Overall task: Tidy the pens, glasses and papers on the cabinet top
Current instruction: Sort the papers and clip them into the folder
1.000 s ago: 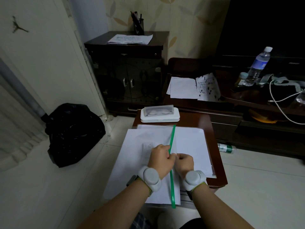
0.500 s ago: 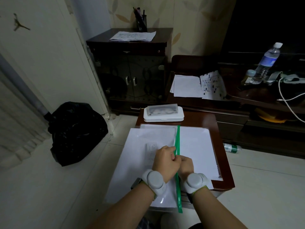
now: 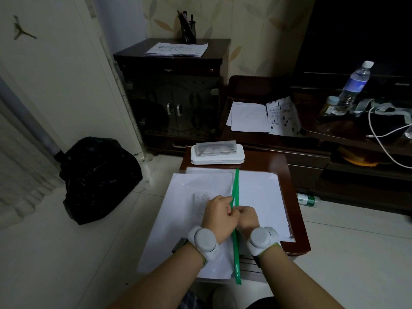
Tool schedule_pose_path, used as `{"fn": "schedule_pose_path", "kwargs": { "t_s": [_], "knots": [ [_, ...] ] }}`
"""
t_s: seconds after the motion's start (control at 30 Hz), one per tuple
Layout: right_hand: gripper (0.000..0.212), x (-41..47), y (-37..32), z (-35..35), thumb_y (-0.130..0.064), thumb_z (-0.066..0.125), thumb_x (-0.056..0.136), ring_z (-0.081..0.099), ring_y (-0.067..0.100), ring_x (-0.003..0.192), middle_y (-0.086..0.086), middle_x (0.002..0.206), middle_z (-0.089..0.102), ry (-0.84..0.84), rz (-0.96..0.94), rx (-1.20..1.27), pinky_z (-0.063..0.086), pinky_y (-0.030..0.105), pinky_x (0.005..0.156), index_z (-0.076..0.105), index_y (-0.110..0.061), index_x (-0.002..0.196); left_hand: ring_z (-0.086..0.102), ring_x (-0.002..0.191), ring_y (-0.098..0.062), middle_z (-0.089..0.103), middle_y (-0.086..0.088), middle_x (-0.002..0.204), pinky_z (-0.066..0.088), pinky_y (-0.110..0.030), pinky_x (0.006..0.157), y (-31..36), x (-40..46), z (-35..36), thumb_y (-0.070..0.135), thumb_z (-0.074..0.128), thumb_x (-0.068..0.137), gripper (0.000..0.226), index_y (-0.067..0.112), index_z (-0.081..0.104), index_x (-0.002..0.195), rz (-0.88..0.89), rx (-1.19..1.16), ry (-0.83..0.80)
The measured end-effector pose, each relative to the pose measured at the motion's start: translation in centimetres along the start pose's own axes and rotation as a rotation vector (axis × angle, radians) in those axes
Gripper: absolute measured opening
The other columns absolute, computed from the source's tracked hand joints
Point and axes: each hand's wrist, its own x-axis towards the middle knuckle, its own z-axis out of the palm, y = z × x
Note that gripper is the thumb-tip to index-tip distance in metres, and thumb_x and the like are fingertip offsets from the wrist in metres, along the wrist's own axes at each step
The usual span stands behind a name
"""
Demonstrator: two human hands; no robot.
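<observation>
Hands meet at the green zip strip (image 3: 234, 192) of the clear folder over the papers (image 3: 258, 192): left hand (image 3: 219, 216) and right hand (image 3: 247, 217) pinch it closed; pulling evenly should avoid creasing.

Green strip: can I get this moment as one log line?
left hand | right hand | both pinching green strip open | over papers | glasses case beyond

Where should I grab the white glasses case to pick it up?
Hold the glasses case across its short width, near the middle, coming down from above. It lies flat with its long side across the small table, so fingers fit over the front and back edges. The papers lie just in front.
</observation>
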Motion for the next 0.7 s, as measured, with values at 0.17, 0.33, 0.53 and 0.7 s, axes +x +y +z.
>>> {"fn": "schedule_pose_path", "kwargs": {
  "t_s": [0.17,0.33,0.53,0.7],
  "knots": [
    [0.034,0.3,1.0,-3.1,-0.033,0.061,0.087,0.051,0.031,0.111,0.013,0.115,0.058,0.334,0.068,-0.276,0.044,0.035,0.086,0.062,-0.012,0.113,0.029,0.052,-0.007,0.026,0.004,0.049,0.025,-0.02,0.053,-0.2,0.0,-0.3,-0.002,0.052,0.074,0.044,0.019,0.02,0.051,-0.002,0.012,-0.01],
    [0.08,0.0,1.5,-4.3,-0.046,0.076,0.07,0.041,0.034,0.121,0.018,0.129,0.042,0.369,0.224,-0.443,0.04,0.04,0.097,0.04,-0.005,0.129,0.027,0.051,-0.007,0.025,0.003,0.049,0.023,-0.014,0.049,-0.3,0.0,-0.1,-0.003,0.051,0.074,0.045,0.018,0.018,0.052,-0.002,0.018,-0.021],
    [0.075,0.3,1.4,-4.6,-0.041,0.078,0.071,0.043,0.033,0.124,0.017,0.129,0.047,0.298,0.263,-0.423,0.043,0.036,0.095,0.042,-0.003,0.125,0.026,0.053,-0.006,0.026,0.002,0.05,0.025,-0.028,0.056,0.0,0.1,-0.4,-0.003,0.05,0.074,0.044,0.017,0.019,0.052,-0.028,0.017,-0.032],
    [0.049,0.4,1.3,-4.9,-0.039,0.068,0.08,0.052,0.032,0.117,0.014,0.123,0.057,0.228,0.238,-0.438,0.048,0.032,0.091,0.055,-0.007,0.114,0.028,0.053,-0.007,0.026,0.001,0.052,0.029,-0.029,0.058,0.0,0.0,-0.6,-0.003,0.05,0.075,0.044,0.017,0.019,0.051,-0.018,0.019,-0.026]
  ]
}}
